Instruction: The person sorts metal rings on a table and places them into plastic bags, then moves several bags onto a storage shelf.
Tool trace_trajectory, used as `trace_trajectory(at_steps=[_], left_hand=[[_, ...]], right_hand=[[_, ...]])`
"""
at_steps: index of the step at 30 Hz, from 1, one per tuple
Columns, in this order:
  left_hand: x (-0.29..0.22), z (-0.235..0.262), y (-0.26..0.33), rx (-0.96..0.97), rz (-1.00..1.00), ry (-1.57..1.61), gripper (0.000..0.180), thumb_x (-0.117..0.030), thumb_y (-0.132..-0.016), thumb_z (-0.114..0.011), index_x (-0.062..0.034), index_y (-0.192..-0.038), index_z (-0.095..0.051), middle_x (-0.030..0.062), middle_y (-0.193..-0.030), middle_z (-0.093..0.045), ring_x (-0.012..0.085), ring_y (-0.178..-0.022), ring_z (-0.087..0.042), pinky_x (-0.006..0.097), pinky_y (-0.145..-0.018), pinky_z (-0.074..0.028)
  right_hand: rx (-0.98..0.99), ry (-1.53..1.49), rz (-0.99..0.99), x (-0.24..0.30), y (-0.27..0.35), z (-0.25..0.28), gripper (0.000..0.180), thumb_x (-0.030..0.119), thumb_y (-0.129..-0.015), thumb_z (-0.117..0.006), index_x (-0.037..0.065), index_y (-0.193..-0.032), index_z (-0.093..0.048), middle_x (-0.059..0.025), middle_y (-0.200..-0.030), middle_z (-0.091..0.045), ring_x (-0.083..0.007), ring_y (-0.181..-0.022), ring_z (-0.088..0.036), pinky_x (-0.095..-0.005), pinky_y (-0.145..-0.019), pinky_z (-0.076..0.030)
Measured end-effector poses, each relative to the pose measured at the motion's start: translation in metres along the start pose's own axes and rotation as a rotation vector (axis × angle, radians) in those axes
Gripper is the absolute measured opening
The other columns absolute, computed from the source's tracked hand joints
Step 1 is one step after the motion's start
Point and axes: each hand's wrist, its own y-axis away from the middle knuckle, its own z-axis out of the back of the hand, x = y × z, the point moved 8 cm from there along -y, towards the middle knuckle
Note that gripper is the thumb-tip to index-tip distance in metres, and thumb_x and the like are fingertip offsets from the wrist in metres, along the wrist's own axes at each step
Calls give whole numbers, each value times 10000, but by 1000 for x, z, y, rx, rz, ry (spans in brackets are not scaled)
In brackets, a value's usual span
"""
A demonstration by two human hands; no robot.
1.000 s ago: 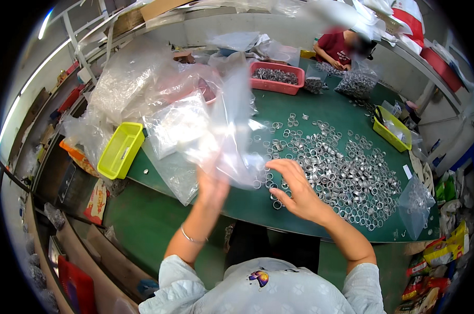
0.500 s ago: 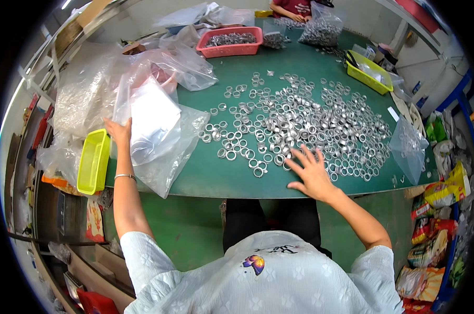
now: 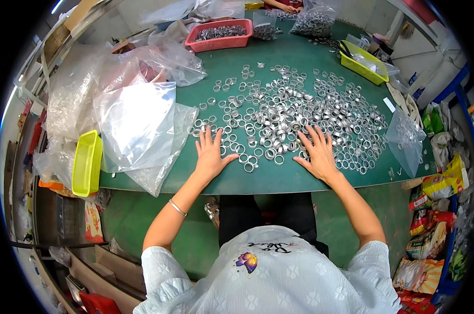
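A wide heap of silvery metal rings (image 3: 300,112) is spread over the green table (image 3: 237,68), thickest toward the centre right. My left hand (image 3: 211,158) lies with fingers spread at the heap's left edge, its fingertips by several loose rings. At the near side of the heap, my right hand (image 3: 319,157) has its fingers stretched out among the rings. Neither hand grips anything. Left of my left hand lie clear plastic bags (image 3: 135,123), flat and shiny. Beside them, at the table's left edge, sits a yellow-green plastic basket (image 3: 86,163).
A pink basket (image 3: 219,36) of small metal parts stands at the back, beside filled clear bags (image 3: 313,23). Another yellow basket (image 3: 364,63) sits at the back right. A clear bag with rings (image 3: 406,140) lies at the right edge. Across the table are a co-worker's hands (image 3: 289,9).
My left hand has left the plastic bags and moved right to the rings. The top clear bag now lies flatter. My right hand stays spread at the heap, slightly farther in.
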Motion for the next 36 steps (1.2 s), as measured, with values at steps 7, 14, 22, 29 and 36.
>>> trace_trajectory(at_steps=[7, 14, 22, 29, 36], left_hand=[[-25, -27, -21, -71, -67, 58, 726, -381, -733, -692, -29, -1287, -384, 251, -1339, -297, 472, -1219, -270, 547, -1002, -253], [-34, -35, -30, -110, 7, 133, 665, -400, -786, -628, -35, -1285, -384, 243, -1349, -293, 470, -1234, -268, 587, -1006, -198], [-64, -16, 12, -59, 11, 212, 679, -382, -785, -636, -52, -1308, -354, 229, -1386, -238, 439, -1295, -176, 616, -999, -170], [-77, -35, 1, -84, -33, 246, 612, -275, -749, -689, -52, -1253, -423, 222, -1364, -264, 442, -1292, -176, 600, -1005, -190], [-108, 11, 2, -202, 30, 723, 502, -122, -745, -691, -51, -1196, -484, 144, -1236, -439, 328, -1165, -412, 436, -955, -325]], right_hand=[[-41, -46, 19, -14, -11, -5, 574, 408, -776, -622, 109, -1238, -457, -133, -1352, -328, -358, -1266, -273, -553, -1006, -216], [-71, -97, 78, -20, -23, -10, 519, 390, -763, -640, 102, -1169, -494, -136, -1327, -348, -367, -1254, -277, -509, -999, -240], [-324, -461, -86, -45, -74, 12, 227, 177, -728, -680, 62, -920, -639, -85, -1054, -550, -284, -1022, -476, -388, -893, -356], [-174, -313, -41, -26, -129, -32, 140, 108, -731, -651, 68, -864, -668, -69, -953, -595, -258, -1001, -496, -374, -870, -368], [4, -1574, -496, -19, -77, -6, 196, 101, -834, -614, -2, -999, -636, -53, -956, -640, -94, -805, -575, -223, -722, -442]])
